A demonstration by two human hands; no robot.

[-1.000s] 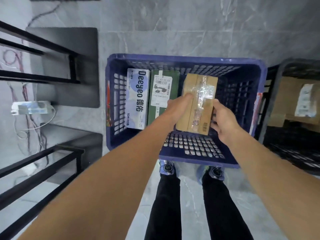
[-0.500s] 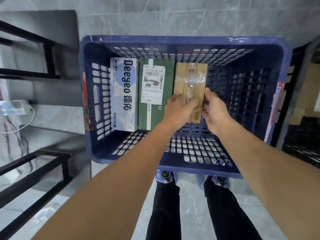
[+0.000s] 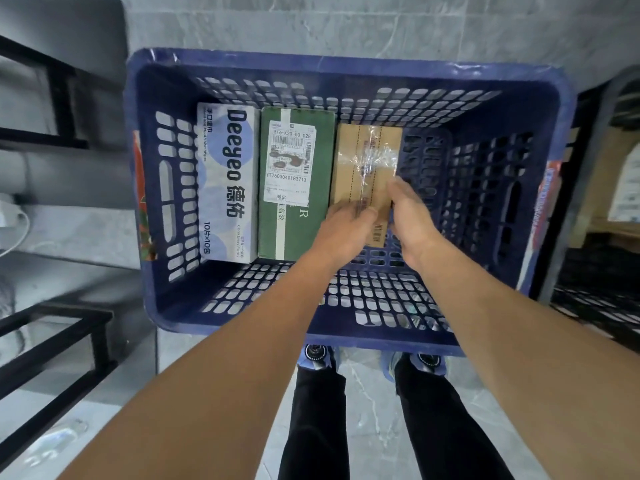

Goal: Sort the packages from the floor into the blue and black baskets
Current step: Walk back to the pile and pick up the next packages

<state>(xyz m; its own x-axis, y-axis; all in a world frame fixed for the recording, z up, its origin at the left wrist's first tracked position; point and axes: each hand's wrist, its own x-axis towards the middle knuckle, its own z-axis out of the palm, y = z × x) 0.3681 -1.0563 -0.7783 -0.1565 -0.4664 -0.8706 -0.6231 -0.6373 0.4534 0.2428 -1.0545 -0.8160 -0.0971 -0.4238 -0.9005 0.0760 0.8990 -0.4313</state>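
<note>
The blue basket (image 3: 346,69) fills the middle of the view. On its floor lie three packages side by side: a white Deeyeo wipes box (image 3: 227,181) at the left, a green box with a shipping label (image 3: 294,174) in the middle, and a taped brown cardboard box (image 3: 365,161) at the right. My left hand (image 3: 346,230) grips the cardboard box at its near left corner. My right hand (image 3: 410,220) holds its near right edge. The box lies flat against the green one. The black basket (image 3: 602,188) stands at the right edge, partly cut off.
A cardboard package with a white label (image 3: 623,188) lies in the black basket. Black metal frames (image 3: 52,344) stand on the grey tiled floor at the left, with a white cable (image 3: 14,216) near them. My feet (image 3: 315,355) are just behind the blue basket's near rim.
Both hands have lowered the cardboard box from above the basket down onto its floor beside the green box. My head has moved closer over the basket.
</note>
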